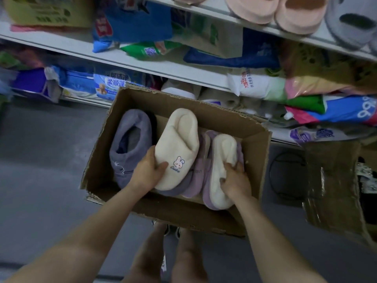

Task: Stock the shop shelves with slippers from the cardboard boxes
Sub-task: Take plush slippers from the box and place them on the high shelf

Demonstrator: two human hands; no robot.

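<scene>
An open cardboard box (253, 160) sits on the floor in front of the shelves. My left hand (148, 170) grips the toe of a cream slipper (177, 144) with a rabbit patch, held just above the box. My right hand (234, 180) is closed on a second cream slipper (222, 170) lying sole up among purple slippers (196, 176). A grey-purple boot slipper (130, 148) lies at the box's left side. Pink slippers (275, 11) and a grey one (350, 23) sit on the upper right shelf (295, 34).
The shelves (142, 64) behind the box hold blue, green and white packets and bags. A second cardboard box (334, 186) stands at the right, with a black wire ring (287, 174) on the floor between the boxes. My legs and feet are under the box's near edge.
</scene>
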